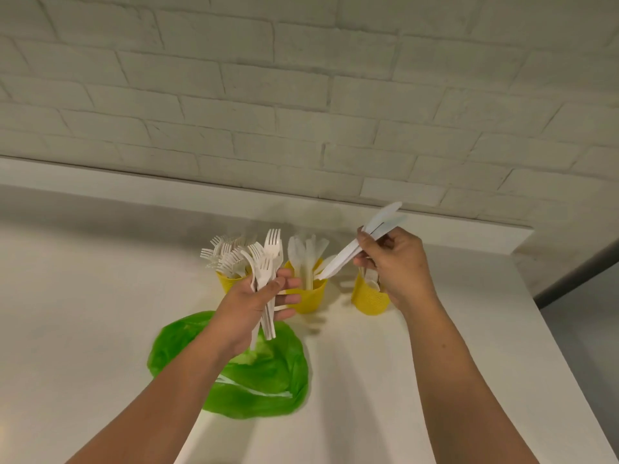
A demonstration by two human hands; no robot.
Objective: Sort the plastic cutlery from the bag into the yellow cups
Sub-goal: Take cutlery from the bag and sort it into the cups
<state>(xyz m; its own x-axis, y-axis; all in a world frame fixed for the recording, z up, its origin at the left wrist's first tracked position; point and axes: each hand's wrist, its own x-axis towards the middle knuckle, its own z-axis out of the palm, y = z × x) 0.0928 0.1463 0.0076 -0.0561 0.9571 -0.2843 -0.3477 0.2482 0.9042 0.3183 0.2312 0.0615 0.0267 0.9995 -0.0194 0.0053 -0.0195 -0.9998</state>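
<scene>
Our right grip [398,262] pinches white plastic knives [346,256], their long axis slanting down-left toward the middle yellow plastic cup [315,298] just below; our left grip [258,298], beside that cup, clutches white plastic forks [269,262].

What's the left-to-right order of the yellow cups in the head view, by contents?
Order: cup of forks → cup of knives → third cup, seemingly holding spoons, partly behind the right hand.

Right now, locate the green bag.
Head view, left-centre: the green bag lies on the counter below the left hand, nearer than the yellow cups.
</scene>
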